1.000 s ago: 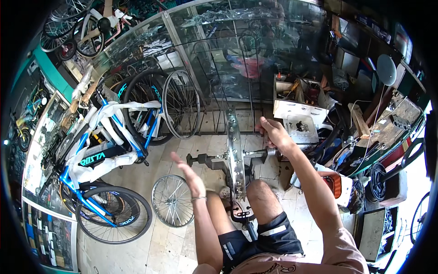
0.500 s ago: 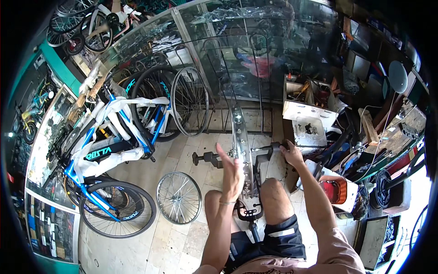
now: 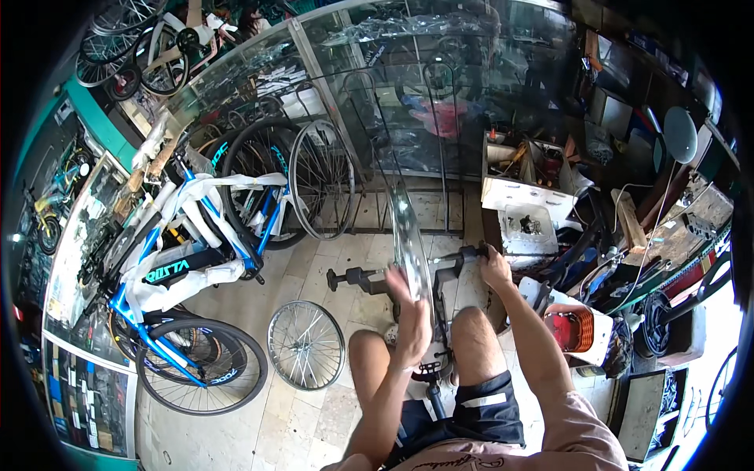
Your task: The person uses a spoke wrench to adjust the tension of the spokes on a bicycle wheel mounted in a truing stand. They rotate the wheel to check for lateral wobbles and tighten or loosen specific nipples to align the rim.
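Note:
A bare bicycle wheel [image 3: 407, 235] stands nearly edge-on in a dark wheel truing stand [image 3: 449, 276] between my knees, its rim smeared by motion. My left hand [image 3: 412, 318] is at the near left side of the rim, fingers stretched out and somewhat blurred. Whether it touches the rim I cannot tell. Off to the right of the wheel, my right hand [image 3: 495, 267] has its fingers closed round the dark knob [image 3: 473, 253] at the end of the stand's axle clamp. A matching knob [image 3: 333, 279] sticks out on the left side.
A silver spoked wheel [image 3: 306, 345] lies on the tiled floor to my left. Beyond it leans a blue bicycle [image 3: 188, 267] with wrapped tubes. Glass cases [image 3: 361, 86] stand ahead. On the right are a wooden parts box [image 3: 526, 192], a white tub [image 3: 528, 233] and an orange basket [image 3: 572, 333].
The wheel's rim has gone from sharp to blurred, as in spinning. My left hand has moved slightly right and nearer to me. My right hand stays at the knob.

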Available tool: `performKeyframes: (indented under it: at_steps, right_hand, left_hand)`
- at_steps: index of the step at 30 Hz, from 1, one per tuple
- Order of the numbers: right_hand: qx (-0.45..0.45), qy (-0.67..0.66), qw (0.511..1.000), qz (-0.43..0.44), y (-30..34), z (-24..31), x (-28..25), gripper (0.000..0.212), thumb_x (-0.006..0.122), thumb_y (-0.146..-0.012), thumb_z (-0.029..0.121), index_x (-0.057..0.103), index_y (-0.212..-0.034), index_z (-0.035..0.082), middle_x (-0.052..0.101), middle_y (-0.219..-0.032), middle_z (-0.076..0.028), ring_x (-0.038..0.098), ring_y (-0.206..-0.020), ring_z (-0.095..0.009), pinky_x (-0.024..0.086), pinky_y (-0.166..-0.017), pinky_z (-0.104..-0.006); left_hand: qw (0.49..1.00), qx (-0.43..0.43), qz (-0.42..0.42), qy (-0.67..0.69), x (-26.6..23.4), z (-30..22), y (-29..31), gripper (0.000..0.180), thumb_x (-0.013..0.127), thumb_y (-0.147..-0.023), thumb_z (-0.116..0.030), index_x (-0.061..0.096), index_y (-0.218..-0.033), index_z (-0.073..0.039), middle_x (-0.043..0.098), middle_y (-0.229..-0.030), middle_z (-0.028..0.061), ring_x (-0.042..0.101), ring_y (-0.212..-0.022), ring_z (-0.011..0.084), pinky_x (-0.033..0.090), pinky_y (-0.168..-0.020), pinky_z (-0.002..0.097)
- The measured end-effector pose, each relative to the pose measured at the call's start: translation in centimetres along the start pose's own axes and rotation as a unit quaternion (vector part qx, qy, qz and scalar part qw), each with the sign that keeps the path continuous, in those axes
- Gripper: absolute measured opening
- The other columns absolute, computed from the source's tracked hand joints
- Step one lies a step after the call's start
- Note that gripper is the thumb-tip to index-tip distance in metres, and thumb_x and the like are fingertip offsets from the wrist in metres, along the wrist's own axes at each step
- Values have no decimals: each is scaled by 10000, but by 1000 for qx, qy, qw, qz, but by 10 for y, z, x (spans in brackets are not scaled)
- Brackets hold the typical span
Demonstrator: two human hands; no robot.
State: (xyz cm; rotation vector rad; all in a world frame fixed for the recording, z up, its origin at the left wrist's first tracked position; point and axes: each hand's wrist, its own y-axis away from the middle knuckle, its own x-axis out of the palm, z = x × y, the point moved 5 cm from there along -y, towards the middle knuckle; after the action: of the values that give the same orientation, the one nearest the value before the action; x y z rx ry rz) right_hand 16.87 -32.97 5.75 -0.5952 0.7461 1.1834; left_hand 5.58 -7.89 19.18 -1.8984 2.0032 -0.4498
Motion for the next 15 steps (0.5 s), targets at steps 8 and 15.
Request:
performKeyframes:
  at_steps: [8,15]
  right_hand:
    - [22,-18,999,-35,2,0,9,447,531,-910,257,518,-1329,100,662,-1002,-292,637,-940,-472,513,-822,-542]
    - [50,10,997,-59,0,-12,-4,417,553,-910,300,513,-1278,108,675,-952,-276,637,-911,-493,512,-798,-559]
  left_hand:
    - [993,-61,-102,-4,-63,56,-17,822,116,-989,-650,-92,-1547,-83,-129,-1627,89,-96,-1500,226,-72,-1207,373]
    - [994,28,-56,-90,9,-26,-42,845,169,-985,-671,-80,-1559,-103,-38,-1636,140,23,-1507,265,43,-1212,425]
